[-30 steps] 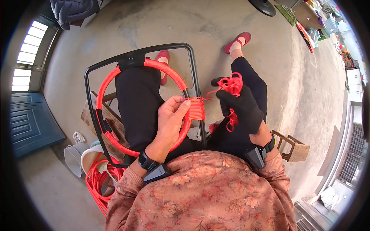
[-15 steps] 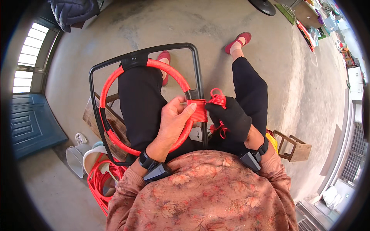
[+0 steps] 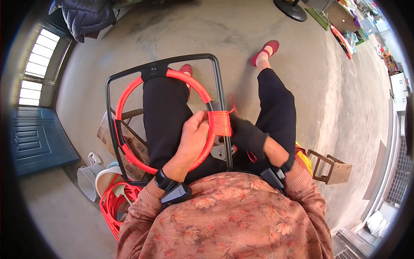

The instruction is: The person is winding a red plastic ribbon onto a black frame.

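A black metal frame point(image 3: 219, 82) with a red-wrapped ring point(image 3: 127, 97) inside it leans over my lap. Red cord is wound in a wide flat band point(image 3: 220, 123) round the ring's right side and the frame's side bar. My bare left hand point(image 3: 192, 134) is closed on the ring beside that band, its fingertips partly behind it. My right hand point(image 3: 248, 137), in a black glove, is just right of the band, blurred and partly behind the side bar. Red cord point(image 3: 252, 156) shows below the glove, and a thin strand rises above the band; the fingers are largely hidden.
At lower left a bundle of red cord point(image 3: 113, 203) lies by a white bucket point(image 3: 105, 179) and a grey bin point(image 3: 88, 183). A wooden stool point(image 3: 332, 167) stands at right, another wooden piece point(image 3: 129, 142) beneath the frame. A round black base point(image 3: 291, 9) is at the far right.
My right hand has moved down and behind the side bar with the red cord, whose bunch no longer shows above the glove. My left hand keeps its place on the ring.
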Motion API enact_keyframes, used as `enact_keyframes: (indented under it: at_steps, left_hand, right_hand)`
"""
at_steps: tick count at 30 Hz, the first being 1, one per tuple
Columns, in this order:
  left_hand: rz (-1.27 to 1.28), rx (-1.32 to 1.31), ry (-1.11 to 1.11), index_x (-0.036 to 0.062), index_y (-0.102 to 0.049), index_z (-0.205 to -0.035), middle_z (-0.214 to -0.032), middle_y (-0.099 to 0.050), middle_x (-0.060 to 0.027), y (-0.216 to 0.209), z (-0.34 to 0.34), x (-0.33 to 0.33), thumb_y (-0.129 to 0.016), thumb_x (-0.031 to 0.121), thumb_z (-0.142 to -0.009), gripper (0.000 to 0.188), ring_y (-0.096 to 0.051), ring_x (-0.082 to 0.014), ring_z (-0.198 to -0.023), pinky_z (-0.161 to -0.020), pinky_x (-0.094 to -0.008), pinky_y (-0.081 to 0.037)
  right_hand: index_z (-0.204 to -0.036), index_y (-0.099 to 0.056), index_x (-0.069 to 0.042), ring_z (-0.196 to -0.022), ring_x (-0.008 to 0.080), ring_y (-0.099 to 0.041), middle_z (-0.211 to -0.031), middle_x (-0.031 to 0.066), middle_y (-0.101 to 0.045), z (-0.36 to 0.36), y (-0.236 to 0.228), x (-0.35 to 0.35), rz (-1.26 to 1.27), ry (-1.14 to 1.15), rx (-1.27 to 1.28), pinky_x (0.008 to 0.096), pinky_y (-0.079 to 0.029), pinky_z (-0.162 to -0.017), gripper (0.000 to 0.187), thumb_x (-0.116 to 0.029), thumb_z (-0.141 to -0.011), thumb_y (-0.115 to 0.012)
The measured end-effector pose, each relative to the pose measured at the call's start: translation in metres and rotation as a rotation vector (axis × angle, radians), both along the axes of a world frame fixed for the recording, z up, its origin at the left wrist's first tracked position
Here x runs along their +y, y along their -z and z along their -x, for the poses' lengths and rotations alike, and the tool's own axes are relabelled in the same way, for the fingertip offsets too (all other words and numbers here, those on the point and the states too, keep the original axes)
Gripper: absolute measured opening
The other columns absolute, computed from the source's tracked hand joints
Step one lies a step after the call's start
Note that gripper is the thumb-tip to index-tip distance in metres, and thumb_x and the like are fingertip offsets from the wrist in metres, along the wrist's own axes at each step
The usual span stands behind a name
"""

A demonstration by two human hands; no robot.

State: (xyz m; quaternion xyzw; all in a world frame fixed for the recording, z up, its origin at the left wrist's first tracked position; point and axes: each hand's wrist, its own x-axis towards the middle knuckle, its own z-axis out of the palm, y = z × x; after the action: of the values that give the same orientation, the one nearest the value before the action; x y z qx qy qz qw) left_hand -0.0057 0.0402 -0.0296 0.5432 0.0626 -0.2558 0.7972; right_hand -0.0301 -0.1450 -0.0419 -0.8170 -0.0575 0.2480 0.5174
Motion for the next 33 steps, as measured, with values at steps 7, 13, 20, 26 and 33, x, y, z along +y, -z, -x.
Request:
enact_keyframes:
  at_steps: [7, 13, 20, 26, 33]
  left_hand:
    - [-0.419, -0.272, 0.025, -0.0010, -0.056, -0.104, -0.089, -0.060, -0.0020, 0.005, 0.003, -0.004, -0.053, 0.000, -0.094, 0.010, -0.056, -0.0064, -0.078, -0.070, -0.0227, -0.047]
    - [-0.660, -0.722, -0.281, 0.0011, -0.054, -0.101, -0.091, -0.056, -0.0040, -0.010, 0.004, -0.006, -0.051, 0.002, -0.096, 0.006, -0.054, -0.0083, -0.079, -0.069, -0.0227, -0.046]
    - [-0.659, -1.117, -0.196, -0.0011, -0.054, -0.104, -0.100, -0.055, -0.0116, -0.020, 0.008, -0.003, -0.055, -0.002, -0.091, 0.013, -0.055, -0.0163, -0.089, -0.078, -0.0271, -0.047]
    - [-0.440, -0.501, -0.166, -0.0016, -0.049, -0.111, -0.096, -0.057, -0.0055, -0.017, 0.004, 0.000, -0.055, 0.001, -0.093, 0.019, -0.055, -0.0090, -0.087, -0.076, -0.0227, -0.046]
    - [-0.301, -0.278, -0.069, -0.0010, -0.049, -0.110, -0.089, -0.062, -0.0050, -0.013, -0.001, 0.006, -0.053, 0.012, -0.097, 0.018, -0.058, -0.0069, -0.074, -0.063, -0.0223, -0.049]
  right_hand:
    - [-0.132, -0.046, -0.006, -0.106, 0.0280, -0.061, -0.109, 0.0161, -0.064, -0.034, 0.011, -0.012, -0.265, 0.166, -0.004, 0.0395, -0.048, -0.088, 0.059, -0.023, -0.081, -0.070]
    - [-0.129, -0.048, -0.005, -0.109, 0.0274, -0.059, -0.110, 0.0146, -0.063, -0.029, 0.004, -0.017, -0.322, 0.663, -0.385, 0.0411, -0.048, -0.088, 0.056, -0.021, -0.081, -0.071]
    - [-0.119, -0.055, -0.004, -0.103, 0.0254, -0.061, -0.106, 0.0118, -0.064, -0.039, -0.039, 0.019, 0.126, 0.023, -1.076, 0.0358, -0.050, -0.084, 0.043, -0.017, -0.081, -0.070]
    - [-0.102, -0.066, -0.002, -0.084, 0.0207, -0.067, -0.091, 0.0104, -0.069, -0.022, -0.054, -0.032, -0.178, 0.568, -0.635, 0.0330, -0.052, -0.075, 0.025, -0.013, -0.080, -0.070]
    - [-0.108, -0.060, -0.001, -0.079, 0.0192, -0.067, -0.088, 0.0103, -0.068, 0.010, -0.024, -0.140, 0.610, 0.473, -0.389, 0.0333, -0.052, -0.074, 0.030, -0.011, -0.080, -0.066]
